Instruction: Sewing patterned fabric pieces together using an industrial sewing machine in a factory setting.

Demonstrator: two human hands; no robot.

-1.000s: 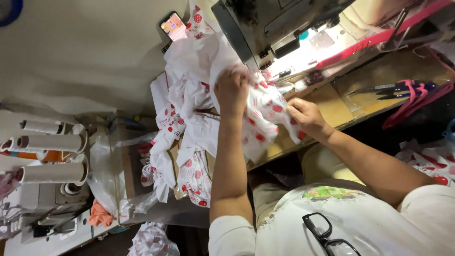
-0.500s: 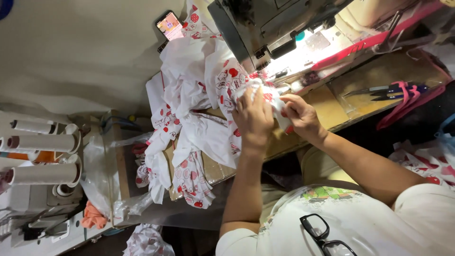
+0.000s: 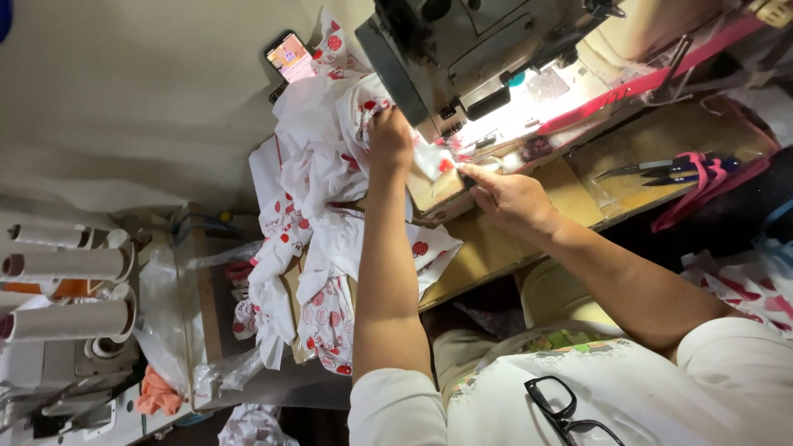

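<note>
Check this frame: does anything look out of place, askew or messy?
Mostly clutter. White red-printed fabric is heaped and spills over the wooden table edge. More cloth lies on the floor. Both hands, left hand and right hand, hold fabric at the sewing machine.

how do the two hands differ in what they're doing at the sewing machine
The left hand presses down on the bunched white cloth with red print, knuckles up, while the right hand lies on the wooden table, fingers pointing at the small cloth piece. The left hand sits farther from the body. Both are bare and close to the sewing machine.

White fabric [image 3: 318, 165], red print; pink-handled scissors [image 3: 673, 169]; black glasses [image 3: 562, 413].
</note>
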